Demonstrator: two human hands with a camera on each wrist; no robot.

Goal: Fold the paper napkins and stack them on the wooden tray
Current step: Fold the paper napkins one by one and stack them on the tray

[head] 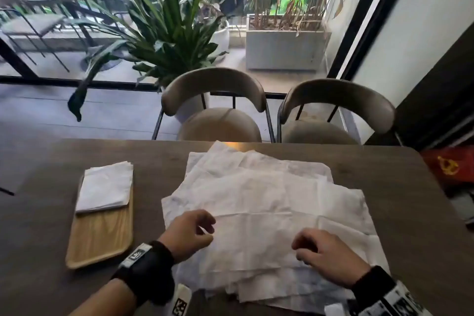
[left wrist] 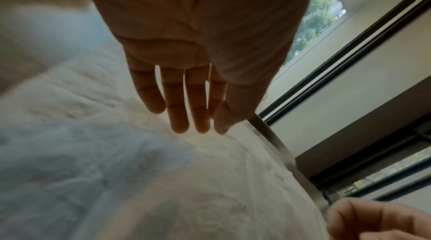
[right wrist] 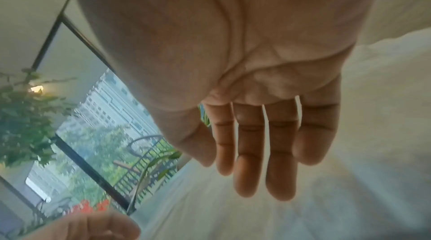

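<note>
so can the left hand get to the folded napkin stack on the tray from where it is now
Probably yes. The left hand hovers open over the unfolded napkins, and the folded napkin stack on the wooden tray lies just to its left with nothing standing between them.

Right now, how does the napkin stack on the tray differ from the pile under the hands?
The stack is folded small with aligned edges; the pile is unfolded sheets, fanned out and creased. The stack sits on the far end of the wooden tray; the pile lies straight on the table. No hand is near the stack; the left hand and right hand are over the pile, gripping nothing. Both are white paper napkins.
</note>
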